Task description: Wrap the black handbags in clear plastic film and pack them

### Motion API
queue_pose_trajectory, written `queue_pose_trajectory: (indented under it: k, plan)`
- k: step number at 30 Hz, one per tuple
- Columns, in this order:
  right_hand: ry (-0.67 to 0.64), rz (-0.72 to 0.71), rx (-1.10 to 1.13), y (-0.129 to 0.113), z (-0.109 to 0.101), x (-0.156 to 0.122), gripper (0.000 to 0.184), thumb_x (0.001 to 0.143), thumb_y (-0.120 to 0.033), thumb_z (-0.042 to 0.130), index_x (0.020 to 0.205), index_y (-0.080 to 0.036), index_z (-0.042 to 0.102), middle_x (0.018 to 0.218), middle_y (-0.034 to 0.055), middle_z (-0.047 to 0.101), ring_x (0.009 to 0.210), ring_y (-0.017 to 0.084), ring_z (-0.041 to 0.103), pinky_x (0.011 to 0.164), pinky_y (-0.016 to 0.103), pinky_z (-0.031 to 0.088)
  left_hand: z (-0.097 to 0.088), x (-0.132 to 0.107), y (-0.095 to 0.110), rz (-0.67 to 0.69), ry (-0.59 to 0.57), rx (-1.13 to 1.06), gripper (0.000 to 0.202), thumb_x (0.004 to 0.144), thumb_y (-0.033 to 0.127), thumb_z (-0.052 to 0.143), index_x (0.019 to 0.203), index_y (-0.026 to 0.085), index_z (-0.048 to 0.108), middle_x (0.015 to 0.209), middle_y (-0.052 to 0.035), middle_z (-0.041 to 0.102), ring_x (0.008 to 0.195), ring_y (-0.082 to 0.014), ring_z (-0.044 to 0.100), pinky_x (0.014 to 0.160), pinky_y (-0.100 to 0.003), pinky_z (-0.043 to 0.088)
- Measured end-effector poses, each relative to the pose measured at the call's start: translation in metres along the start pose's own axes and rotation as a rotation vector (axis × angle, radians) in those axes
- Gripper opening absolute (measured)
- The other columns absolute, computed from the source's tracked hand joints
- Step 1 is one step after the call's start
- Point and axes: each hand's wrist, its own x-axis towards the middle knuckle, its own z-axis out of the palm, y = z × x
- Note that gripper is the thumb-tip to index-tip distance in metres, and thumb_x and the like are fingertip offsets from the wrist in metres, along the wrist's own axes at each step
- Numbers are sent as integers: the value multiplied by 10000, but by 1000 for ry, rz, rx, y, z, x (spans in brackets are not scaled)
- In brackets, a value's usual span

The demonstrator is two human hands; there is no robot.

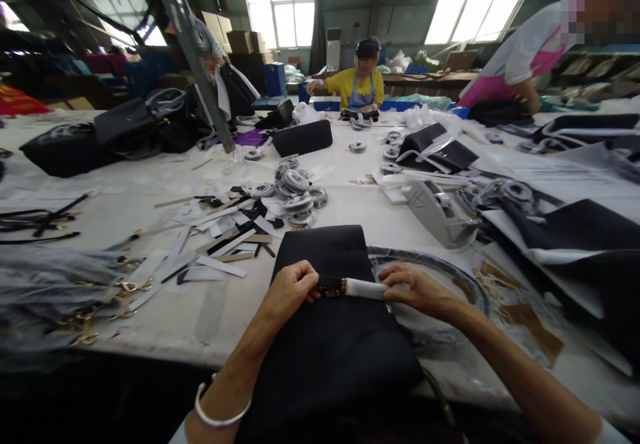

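Note:
A black handbag (345, 344) lies across the table edge in front of me, its far end on the table. Over its middle runs a strap with gold-coloured hardware (333, 291), and a white-wrapped strap (365, 289) extends from it to the right. My left hand (295, 285) is closed at the left end of the hardware, fingers curled in a pinch; what lies between the fingertips is mostly hidden. My right hand (415, 289) grips the right end of the white-wrapped strap between thumb and fingers. A plastic-wrapped handle (450, 264) curves beside the bag, behind my right hand.
Cut strips (220, 267) and coiled wrapped straps (297, 194) lie beyond the bag. A grey tape dispenser (435, 214) stands at right, near more black bags (590, 237). Plastic-wrapped straps with gold clasps (75, 291) lie left. Co-workers (367, 84) are across the table.

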Motion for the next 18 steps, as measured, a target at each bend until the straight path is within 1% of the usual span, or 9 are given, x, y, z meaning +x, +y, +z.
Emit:
queue_pose_trajectory:
  k: [3,5,7,9,11,13,14,16,18]
  plan:
    - [62,40,16,-29,-6,7,365,789,-459,704,1102,-270,710,1196,60,662,1111,266,589,1008,408,418,1,-1,1,-8,-4,-87,182,754,350,545,693,179,521,674,-13,643,645,-165,655,567,-235,488]
    - [121,30,106,-55,0,16,418,815,-429,674,1199,-264,657,1223,61,656,1118,254,590,998,397,431,1,-1,5,14,-23,-109,188,757,352,550,697,174,531,664,-7,636,633,-153,645,565,-225,482]
    - [90,-9,233,-77,14,28,454,811,-388,672,1245,-265,625,1209,49,667,1085,230,607,969,369,453,1,-2,8,39,-29,-118,195,761,354,555,694,173,530,638,4,616,619,-145,634,561,-218,473]
    - [8,-41,286,-87,29,38,457,786,-356,690,1231,-264,635,1107,26,701,992,206,631,888,326,484,-1,-3,8,59,-11,-118,198,764,355,557,691,174,525,613,16,592,607,-141,623,559,-217,467]
    - [-78,-43,249,-84,38,44,345,787,-348,682,1119,-258,698,962,1,719,872,182,637,780,282,483,-4,-5,5,64,14,-101,195,762,350,560,684,176,518,603,22,579,598,-141,617,558,-220,465]
    - [-149,6,179,-70,38,43,227,804,-366,659,980,-251,745,814,-15,707,745,162,616,664,254,450,-9,-9,-2,46,33,-74,191,759,344,561,678,179,510,610,19,584,599,-145,619,558,-223,463]
    - [-179,43,154,-61,34,42,205,813,-378,647,930,-249,756,764,-18,697,699,156,601,624,250,429,-10,-10,-5,31,39,-62,190,757,343,561,675,180,506,619,16,590,600,-148,621,553,-224,460]
    - [-198,99,115,-44,25,36,207,819,-397,638,888,-250,765,725,-12,686,657,156,583,589,253,407,-12,-14,-13,10,43,-45,183,757,340,554,676,183,506,640,11,596,610,-154,625,545,-227,457]
    - [-188,67,44,-32,15,32,197,829,-391,631,849,-252,768,761,2,691,691,171,592,631,271,419,-12,-17,-18,0,47,-21,167,770,327,536,681,188,506,648,10,593,619,-160,622,548,-235,460]
